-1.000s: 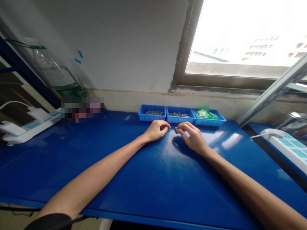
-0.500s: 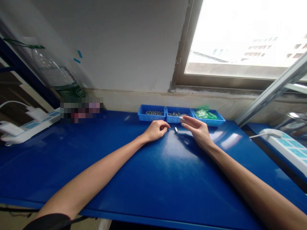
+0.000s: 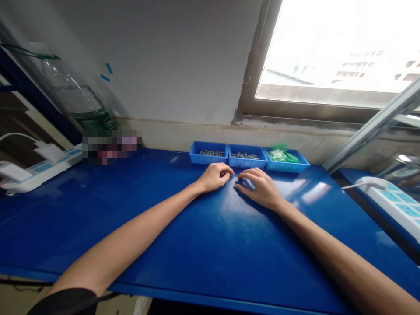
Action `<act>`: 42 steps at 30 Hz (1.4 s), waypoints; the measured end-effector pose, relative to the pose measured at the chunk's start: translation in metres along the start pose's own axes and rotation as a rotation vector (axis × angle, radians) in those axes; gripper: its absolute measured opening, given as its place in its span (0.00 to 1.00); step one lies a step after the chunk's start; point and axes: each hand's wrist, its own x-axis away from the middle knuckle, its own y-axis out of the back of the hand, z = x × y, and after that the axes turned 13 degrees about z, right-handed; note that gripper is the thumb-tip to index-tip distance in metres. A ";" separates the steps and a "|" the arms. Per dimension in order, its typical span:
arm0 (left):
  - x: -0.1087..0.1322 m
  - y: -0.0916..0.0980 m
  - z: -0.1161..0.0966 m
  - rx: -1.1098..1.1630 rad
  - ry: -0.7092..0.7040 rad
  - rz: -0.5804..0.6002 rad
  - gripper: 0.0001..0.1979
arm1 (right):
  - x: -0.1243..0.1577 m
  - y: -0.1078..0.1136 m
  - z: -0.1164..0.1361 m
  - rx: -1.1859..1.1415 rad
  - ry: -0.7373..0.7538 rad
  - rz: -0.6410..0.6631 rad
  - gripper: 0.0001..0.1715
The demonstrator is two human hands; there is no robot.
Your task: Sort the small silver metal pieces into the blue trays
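Observation:
My left hand [image 3: 215, 177] rests on the blue table in front of the left tray, its fingers curled in toward the thumb. Whatever lies inside that curl, if anything, is hidden. Close by on the right, my right hand [image 3: 259, 186] hovers low over the tabletop, thumb and fingers apart, with no part visible between them. Behind the hands stand a blue tray of small dark metal pieces [image 3: 209, 158], a middle blue tray of longer silver metal pieces [image 3: 246, 162], and a right blue tray [image 3: 288, 167] holding a green plastic bag [image 3: 280, 155].
The blue table [image 3: 197, 245] runs up to the wall. On the left are a power strip [image 3: 49, 173] with plugs and a large plastic bottle [image 3: 75, 96]. A second power strip [image 3: 393, 197] and a slanted metal bar [image 3: 367, 127] stand at the right.
My right hand has moved left and down toward my left hand. The silver piece at its fingertips and the one on the table are out of sight. My left hand stays put.

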 end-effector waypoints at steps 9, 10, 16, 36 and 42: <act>0.000 0.000 -0.001 -0.009 -0.002 0.003 0.11 | 0.001 -0.006 -0.010 -0.021 -0.012 0.026 0.11; 0.000 0.000 -0.001 -0.008 -0.002 0.004 0.11 | 0.001 -0.006 -0.010 -0.022 -0.019 0.022 0.10; 0.000 0.000 0.000 0.005 -0.002 0.012 0.11 | 0.001 -0.004 -0.009 -0.003 -0.117 -0.020 0.06; -0.001 -0.001 0.001 -0.008 -0.023 0.008 0.12 | -0.001 -0.004 -0.015 -0.092 -0.228 -0.059 0.08; 0.000 -0.001 0.001 -0.014 -0.031 0.003 0.12 | 0.000 -0.003 -0.015 -0.626 -0.291 -0.032 0.18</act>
